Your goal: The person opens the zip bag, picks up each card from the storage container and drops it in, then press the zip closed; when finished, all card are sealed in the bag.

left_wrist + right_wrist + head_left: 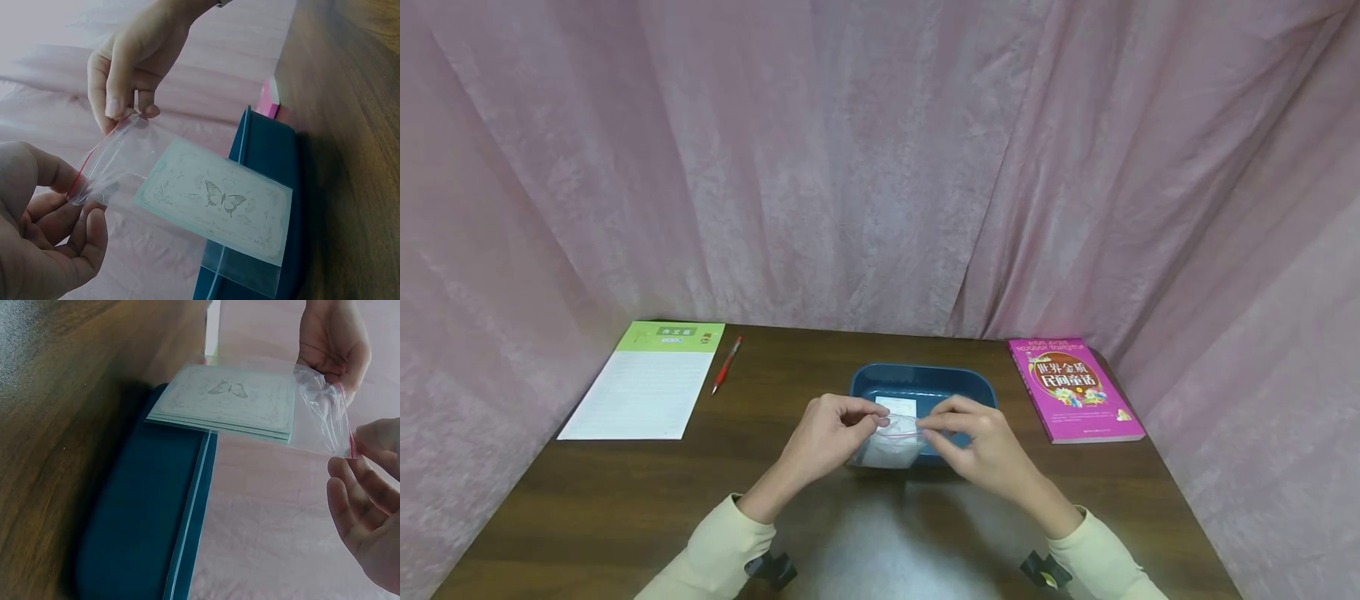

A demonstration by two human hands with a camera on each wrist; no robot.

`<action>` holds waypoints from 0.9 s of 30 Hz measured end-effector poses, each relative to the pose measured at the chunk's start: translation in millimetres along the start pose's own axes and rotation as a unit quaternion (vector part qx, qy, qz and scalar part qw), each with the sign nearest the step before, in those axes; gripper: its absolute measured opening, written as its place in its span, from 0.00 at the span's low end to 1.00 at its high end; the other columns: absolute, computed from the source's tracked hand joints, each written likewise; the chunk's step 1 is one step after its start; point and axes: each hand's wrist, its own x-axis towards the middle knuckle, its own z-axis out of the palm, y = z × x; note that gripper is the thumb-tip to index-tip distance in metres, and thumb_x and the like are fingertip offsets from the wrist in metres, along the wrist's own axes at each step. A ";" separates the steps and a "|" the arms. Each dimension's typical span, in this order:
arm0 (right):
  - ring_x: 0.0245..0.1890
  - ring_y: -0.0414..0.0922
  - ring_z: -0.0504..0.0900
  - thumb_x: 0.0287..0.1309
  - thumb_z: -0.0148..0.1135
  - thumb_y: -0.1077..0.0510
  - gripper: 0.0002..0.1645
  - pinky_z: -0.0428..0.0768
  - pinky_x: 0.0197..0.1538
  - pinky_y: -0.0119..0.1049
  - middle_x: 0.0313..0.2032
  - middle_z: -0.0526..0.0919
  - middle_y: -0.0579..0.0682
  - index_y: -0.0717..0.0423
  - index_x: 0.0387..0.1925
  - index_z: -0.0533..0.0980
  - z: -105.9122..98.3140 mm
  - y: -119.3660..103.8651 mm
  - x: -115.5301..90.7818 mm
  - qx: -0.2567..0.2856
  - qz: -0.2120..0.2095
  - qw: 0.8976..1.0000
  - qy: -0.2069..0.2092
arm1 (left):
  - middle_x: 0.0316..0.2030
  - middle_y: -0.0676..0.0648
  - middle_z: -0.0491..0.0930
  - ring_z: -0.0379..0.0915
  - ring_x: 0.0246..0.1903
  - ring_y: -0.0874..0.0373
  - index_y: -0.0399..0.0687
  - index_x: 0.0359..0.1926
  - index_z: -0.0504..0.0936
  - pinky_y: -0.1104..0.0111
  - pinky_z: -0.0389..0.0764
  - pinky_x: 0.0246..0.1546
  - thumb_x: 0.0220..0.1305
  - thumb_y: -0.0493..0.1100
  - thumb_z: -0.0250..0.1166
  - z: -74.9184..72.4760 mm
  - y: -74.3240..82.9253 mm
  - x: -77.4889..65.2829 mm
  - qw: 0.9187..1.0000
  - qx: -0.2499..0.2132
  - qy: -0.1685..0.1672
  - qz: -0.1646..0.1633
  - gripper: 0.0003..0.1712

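Both hands pinch the top of a clear zip bag (134, 156) along its red strip. In the head view the left hand (823, 442) grips the bag's left end between thumb and fingers. Opposite it, the right hand (981, 442) pinches the right end near the strip. Inside the bag sits a small stack of pale cards (231, 394), the face one printed with a butterfly. The bag hangs from the fingers and overlaps the near wall of a dark blue plastic box (925, 369) in the wrist views. A white rectangle (897, 406) shows just beyond the bag, against the box's inside.
A writing pad (632, 392) with a green header lies at the left of the wooden table (595, 517), a red pen (727, 365) beside it. On the right is a pink book (1075, 400). Pink curtains (850, 167) hang behind and on both sides.
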 end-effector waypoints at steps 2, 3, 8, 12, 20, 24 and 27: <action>0.39 0.39 0.83 0.56 0.74 0.65 0.11 0.83 0.37 0.36 0.38 0.85 0.42 0.53 0.41 0.89 -0.6 -0.2 0.3 -0.003 0.000 1.000 -0.003 | 0.32 0.58 0.88 0.74 0.26 0.62 0.49 0.41 0.92 0.71 0.71 0.21 0.64 0.40 0.68 -0.1 0.2 0.3 1.000 0.000 -0.001 0.001 0.08; 0.39 0.39 0.83 0.56 0.74 0.65 0.10 0.83 0.38 0.35 0.38 0.85 0.42 0.53 0.41 0.89 -1.0 -0.5 0.5 -0.003 0.002 1.000 -0.004 | 0.31 0.59 0.88 0.74 0.26 0.62 0.49 0.41 0.92 0.71 0.71 0.21 0.64 0.40 0.68 -0.2 0.5 0.3 1.000 0.001 -0.001 0.001 0.08; 0.37 0.37 0.82 0.58 0.73 0.63 0.09 0.83 0.37 0.34 0.38 0.85 0.42 0.54 0.41 0.88 -4.7 -1.1 2.4 0.006 0.010 1.000 -0.002 | 0.31 0.59 0.88 0.74 0.26 0.61 0.53 0.40 0.92 0.71 0.70 0.21 0.65 0.40 0.68 -0.5 0.0 0.3 1.000 0.002 -0.001 0.002 0.08; 0.35 0.36 0.82 0.57 0.73 0.64 0.10 0.83 0.36 0.32 0.38 0.87 0.44 0.53 0.42 0.88 -9.9 2.7 5.9 0.019 0.011 1.000 0.011 | 0.31 0.59 0.88 0.75 0.26 0.61 0.53 0.40 0.92 0.71 0.71 0.22 0.65 0.40 0.68 -0.8 0.7 -0.3 1.000 0.002 0.000 0.000 0.08; 0.34 0.37 0.83 0.60 0.73 0.60 0.10 0.85 0.36 0.40 0.38 0.89 0.44 0.50 0.44 0.88 -12.8 20.5 17.3 0.042 0.072 0.996 0.013 | 0.32 0.54 0.89 0.76 0.27 0.61 0.51 0.40 0.93 0.71 0.73 0.23 0.64 0.39 0.68 -2.3 -0.9 -2.1 1.000 -0.001 0.003 -0.008 0.08; 0.34 0.36 0.83 0.60 0.73 0.59 0.09 0.85 0.36 0.39 0.37 0.88 0.40 0.49 0.43 0.88 -5.3 37.0 21.2 0.040 0.101 0.994 -0.001 | 0.32 0.55 0.89 0.76 0.27 0.61 0.52 0.40 0.93 0.71 0.73 0.24 0.64 0.39 0.68 -2.6 0.1 -2.7 1.000 0.000 0.001 -0.009 0.08; 0.34 0.36 0.83 0.61 0.72 0.58 0.09 0.85 0.36 0.39 0.36 0.88 0.41 0.50 0.43 0.88 2.8 50.1 22.4 0.035 0.110 0.993 -0.015 | 0.32 0.54 0.89 0.76 0.26 0.61 0.50 0.41 0.93 0.71 0.72 0.23 0.64 0.39 0.69 -3.0 1.1 -3.3 1.000 -0.003 -0.003 -0.009 0.08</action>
